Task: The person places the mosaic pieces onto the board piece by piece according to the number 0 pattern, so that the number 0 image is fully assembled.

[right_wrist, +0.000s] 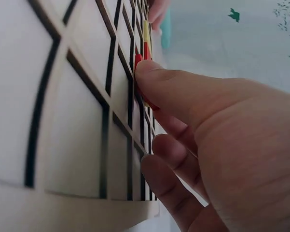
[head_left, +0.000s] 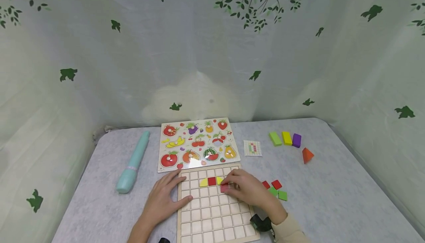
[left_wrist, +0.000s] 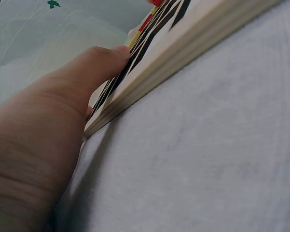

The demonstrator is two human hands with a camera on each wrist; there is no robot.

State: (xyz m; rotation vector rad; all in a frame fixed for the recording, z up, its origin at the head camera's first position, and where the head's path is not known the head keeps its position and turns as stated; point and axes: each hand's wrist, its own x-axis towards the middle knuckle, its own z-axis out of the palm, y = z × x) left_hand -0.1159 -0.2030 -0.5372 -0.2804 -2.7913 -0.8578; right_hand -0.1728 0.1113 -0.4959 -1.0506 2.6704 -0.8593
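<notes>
Item on my screen: wooden grid board on the grey table — my right hand pinches a red tile over a cell in the third row. Left hand — fingers flat, gripping nothing — rests on the board's left edge. Beyond it lies a fruit puzzle; loose tiles sit just right of the board.

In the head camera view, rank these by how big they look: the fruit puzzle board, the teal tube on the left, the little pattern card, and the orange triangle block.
1. Fruit puzzle board, clearly largest.
2. Teal tube, long and narrow.
3. and 4. Pattern card and orange triangle block: too close to rank; the card looks only slightly bigger.
</notes>
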